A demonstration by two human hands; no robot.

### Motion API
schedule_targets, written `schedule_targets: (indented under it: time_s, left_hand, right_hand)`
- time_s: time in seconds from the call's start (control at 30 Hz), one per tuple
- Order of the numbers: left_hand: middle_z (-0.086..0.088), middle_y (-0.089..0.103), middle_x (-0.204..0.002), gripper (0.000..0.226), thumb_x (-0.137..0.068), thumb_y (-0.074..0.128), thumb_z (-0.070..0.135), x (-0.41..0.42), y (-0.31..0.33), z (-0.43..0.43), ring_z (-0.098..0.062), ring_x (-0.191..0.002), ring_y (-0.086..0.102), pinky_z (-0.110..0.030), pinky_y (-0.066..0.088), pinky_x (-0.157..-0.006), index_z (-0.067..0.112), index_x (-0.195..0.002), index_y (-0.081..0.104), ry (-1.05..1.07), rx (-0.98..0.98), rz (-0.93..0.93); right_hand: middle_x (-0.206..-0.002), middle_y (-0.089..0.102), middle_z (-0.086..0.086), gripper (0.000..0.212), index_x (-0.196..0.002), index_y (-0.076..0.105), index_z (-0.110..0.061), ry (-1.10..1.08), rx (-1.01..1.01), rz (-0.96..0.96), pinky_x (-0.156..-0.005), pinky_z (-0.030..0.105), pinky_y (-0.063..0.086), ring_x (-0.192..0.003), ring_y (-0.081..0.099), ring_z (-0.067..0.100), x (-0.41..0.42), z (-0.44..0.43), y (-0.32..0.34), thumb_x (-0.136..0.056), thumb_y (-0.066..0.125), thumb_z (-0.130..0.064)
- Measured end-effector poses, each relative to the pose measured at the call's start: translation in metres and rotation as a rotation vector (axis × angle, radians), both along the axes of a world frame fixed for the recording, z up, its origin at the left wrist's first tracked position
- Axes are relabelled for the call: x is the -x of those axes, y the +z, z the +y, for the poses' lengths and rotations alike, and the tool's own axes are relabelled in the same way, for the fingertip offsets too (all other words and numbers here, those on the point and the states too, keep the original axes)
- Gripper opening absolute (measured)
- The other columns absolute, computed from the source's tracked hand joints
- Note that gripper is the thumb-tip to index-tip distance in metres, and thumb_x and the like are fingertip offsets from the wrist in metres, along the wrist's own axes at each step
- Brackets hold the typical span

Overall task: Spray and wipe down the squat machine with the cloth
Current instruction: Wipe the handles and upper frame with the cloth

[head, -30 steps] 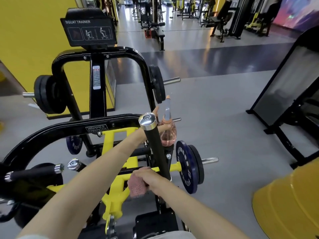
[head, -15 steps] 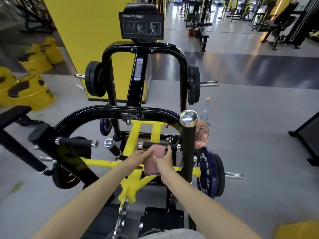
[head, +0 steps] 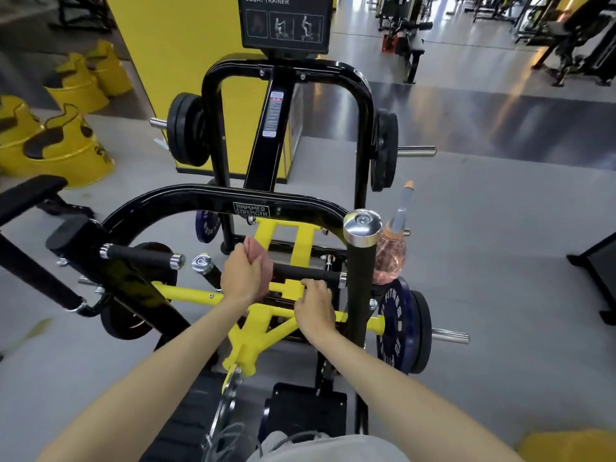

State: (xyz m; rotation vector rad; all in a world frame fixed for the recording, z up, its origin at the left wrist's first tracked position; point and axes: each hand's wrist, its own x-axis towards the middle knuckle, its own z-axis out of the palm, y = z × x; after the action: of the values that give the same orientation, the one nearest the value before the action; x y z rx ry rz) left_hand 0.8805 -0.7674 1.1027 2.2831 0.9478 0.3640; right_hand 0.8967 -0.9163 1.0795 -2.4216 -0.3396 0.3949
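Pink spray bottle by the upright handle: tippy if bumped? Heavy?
The spray bottle has a tall thin neck over a rounded body, so probably tippy. Translucent body suggests light plastic. Its base is partly hidden by the upright handle.

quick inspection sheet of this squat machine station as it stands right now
surface: squat machine, black and yellow frame; wetness cannot be told
job's things: pink cloth pressed on grip bar; spray bottle upright behind the vertical handle
clutter: nothing seen
hands: left hand grips the pink cloth; right hand curls over the grip bar
cables: grey cord by the waist
surroundings: yellow tubs at left; other machines behind
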Motion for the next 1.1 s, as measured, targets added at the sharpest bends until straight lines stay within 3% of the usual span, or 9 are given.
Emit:
schedule_targets:
  time_s: [0.13, 0.2, 0.27, 0.5, 0.57, 0.67, 0.93, 1.0, 1.1]
  left_hand:
    - [-0.008, 0.057, -0.089, 0.028, -0.1, 0.045, 0.034, -0.022, -0.006, 0.016, -0.03, -0.075, 0.057, -0.043, 0.05, -0.065, 0.011, -0.1, 0.061, -0.159, -0.302, -0.058]
    - [-0.008, 0.059, -0.084, 0.013, -0.093, 0.061, 0.019, -0.022, -0.029, 0.009, -0.031, -0.07, 0.056, -0.036, 0.044, -0.055, 0.011, -0.1, 0.067, -0.323, -0.477, -0.062]
    - [-0.008, 0.066, -0.095, 0.027, -0.076, 0.07, 0.002, -0.014, -0.055, -0.003, -0.032, -0.08, 0.058, -0.036, 0.041, -0.058, 0.009, -0.101, 0.068, -0.433, -0.591, -0.002]
    - [0.006, 0.065, -0.105, 0.044, -0.072, 0.071, 0.01, -0.041, -0.063, 0.005, -0.02, -0.104, 0.058, -0.033, 0.043, -0.082, 0.023, -0.113, 0.063, -0.518, -0.44, 0.207]
    - [-0.001, 0.067, -0.103, 0.024, -0.086, 0.056, 0.012, -0.056, -0.055, 0.007, -0.025, -0.099, 0.062, -0.036, 0.046, -0.08, 0.018, -0.107, 0.065, -0.465, -0.305, 0.253]
    - [-0.013, 0.068, -0.105, 0.031, -0.091, 0.042, 0.015, -0.075, -0.043, 0.011, -0.032, -0.096, 0.063, -0.037, 0.051, -0.078, 0.012, -0.11, 0.066, -0.327, 0.104, 0.343]
    - [-0.016, 0.058, -0.094, 0.023, -0.075, 0.065, 0.019, -0.08, -0.033, 0.022, -0.031, -0.078, 0.055, -0.036, 0.05, -0.071, 0.014, -0.052, 0.065, 0.027, 0.911, 0.205]
    - [-0.015, 0.059, -0.093, 0.031, -0.091, 0.051, 0.011, -0.077, -0.034, 0.025, -0.026, -0.072, 0.053, -0.032, 0.046, -0.067, 0.01, -0.064, 0.065, 0.027, 1.086, 0.164]
    - [-0.02, 0.063, -0.119, 0.038, -0.093, 0.035, 0.011, -0.072, -0.045, 0.034, -0.03, -0.088, 0.055, -0.036, 0.046, -0.075, 0.005, -0.09, 0.072, 0.113, 1.293, 0.111]
  right_hand:
    - [-0.154, 0.024, 0.004, 0.055, -0.146, 0.032, -0.016, 0.135, 0.122, -0.194, -0.113, 0.035, 0.026, -0.14, 0.023, 0.022, -0.01, 0.0, -0.004, -0.094, 0.048, -0.009]
    - [-0.159, 0.014, 0.006, 0.059, -0.149, 0.027, -0.015, 0.193, 0.175, -0.209, -0.118, 0.036, 0.018, -0.146, 0.012, 0.022, -0.014, 0.005, -0.005, -0.094, 0.048, -0.008]
    - [-0.16, 0.007, 0.007, 0.063, -0.151, 0.021, -0.015, 0.23, 0.217, -0.193, -0.12, 0.038, 0.012, -0.148, 0.006, 0.022, -0.017, 0.01, -0.004, -0.094, 0.047, -0.006]
    - [-0.16, 0.007, 0.005, 0.068, -0.152, 0.014, -0.012, 0.224, 0.329, -0.116, -0.121, 0.038, 0.004, -0.148, 0.001, 0.02, -0.025, 0.025, -0.008, -0.093, 0.048, -0.007]
    - [-0.16, 0.009, 0.006, 0.069, -0.152, 0.015, -0.011, 0.214, 0.332, -0.105, -0.121, 0.038, 0.003, -0.148, 0.001, 0.021, -0.026, 0.028, -0.007, -0.091, 0.049, -0.005]
    - [-0.16, 0.008, 0.007, 0.071, -0.152, 0.015, -0.01, 0.239, 0.361, -0.085, -0.12, 0.038, 0.001, -0.148, 0.001, 0.021, -0.029, 0.029, -0.004, -0.091, 0.05, -0.005]
    - [-0.161, -0.001, 0.004, 0.073, -0.153, 0.007, -0.013, 0.299, 0.39, -0.059, -0.119, 0.041, 0.0, -0.148, -0.004, 0.019, -0.032, 0.021, -0.003, -0.093, 0.049, -0.008]
    - [-0.161, -0.001, 0.003, 0.072, -0.153, 0.007, -0.014, 0.309, 0.384, -0.033, -0.119, 0.042, -0.001, -0.148, -0.004, 0.019, -0.034, 0.019, -0.001, -0.094, 0.048, -0.008]
    - [-0.161, -0.002, 0.004, 0.073, -0.153, 0.006, -0.013, 0.312, 0.381, -0.012, -0.119, 0.042, -0.001, -0.148, -0.004, 0.02, -0.034, 0.02, 0.0, -0.094, 0.048, -0.009]
